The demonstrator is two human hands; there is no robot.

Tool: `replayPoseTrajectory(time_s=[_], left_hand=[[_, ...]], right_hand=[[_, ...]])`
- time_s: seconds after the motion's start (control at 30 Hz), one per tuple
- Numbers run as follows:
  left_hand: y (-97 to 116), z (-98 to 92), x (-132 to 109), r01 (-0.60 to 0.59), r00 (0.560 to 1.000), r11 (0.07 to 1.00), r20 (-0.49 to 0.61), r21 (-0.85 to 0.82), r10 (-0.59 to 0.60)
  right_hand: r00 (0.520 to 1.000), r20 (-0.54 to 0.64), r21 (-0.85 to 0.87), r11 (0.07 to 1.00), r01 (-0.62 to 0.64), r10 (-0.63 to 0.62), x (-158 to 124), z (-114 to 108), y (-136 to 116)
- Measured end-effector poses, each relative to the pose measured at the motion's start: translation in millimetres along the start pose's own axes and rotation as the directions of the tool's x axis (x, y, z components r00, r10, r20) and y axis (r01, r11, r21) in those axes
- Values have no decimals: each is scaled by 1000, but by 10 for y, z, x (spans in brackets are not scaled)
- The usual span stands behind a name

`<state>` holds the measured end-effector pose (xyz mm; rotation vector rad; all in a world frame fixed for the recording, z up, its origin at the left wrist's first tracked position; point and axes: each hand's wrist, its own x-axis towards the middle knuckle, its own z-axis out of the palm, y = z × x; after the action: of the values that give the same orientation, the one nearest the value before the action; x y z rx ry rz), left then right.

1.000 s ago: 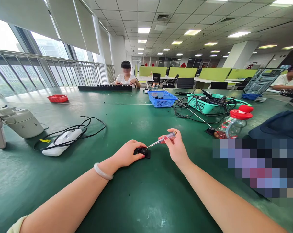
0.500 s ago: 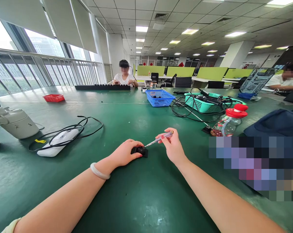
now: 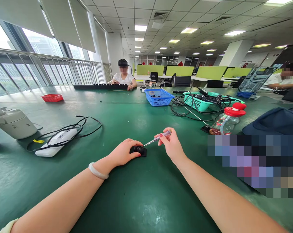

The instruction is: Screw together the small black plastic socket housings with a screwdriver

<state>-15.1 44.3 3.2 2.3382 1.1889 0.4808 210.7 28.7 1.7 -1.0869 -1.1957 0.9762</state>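
On the green table lies a small black block-like part (image 3: 141, 150), partly hidden under fingers. My left hand (image 3: 127, 151) grips its left end between thumb and fingers and holds it on the table. A screwdriver (image 3: 163, 134) with a clear handle is in my right hand (image 3: 172, 142), its thumb and fingers closed round the handle. The shaft slants down to the left, and its tip meets the top of the black part near its right side. Small metal dots, perhaps screws, show on that top.
At left lie a white power bank (image 3: 57, 143) with a black cable and a white bottle (image 3: 15, 124). Farther off are a red tray (image 3: 52, 98), a blue basket (image 3: 159, 101) and a green basket (image 3: 201, 105) with cables. A red-lidded jar (image 3: 227, 120) stands right. A person (image 3: 123, 77) sits opposite.
The view has shifted slightly. My hands, the screwdriver and the black part keep almost the same arrangement. The person opposite has lowered one hand toward the table.
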Motion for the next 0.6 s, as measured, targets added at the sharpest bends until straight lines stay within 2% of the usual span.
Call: replayPoseTrajectory(time_s=[0.33, 0.6], left_hand=[[-1, -2, 0, 7, 1000, 1000, 4, -6, -7], [-8, 2, -1, 8, 1000, 1000, -2, 2, -8]], right_hand=[[993, -66, 39, 995, -94, 96, 71, -56, 129], [997, 74, 103, 994, -34, 27, 28, -55, -9]])
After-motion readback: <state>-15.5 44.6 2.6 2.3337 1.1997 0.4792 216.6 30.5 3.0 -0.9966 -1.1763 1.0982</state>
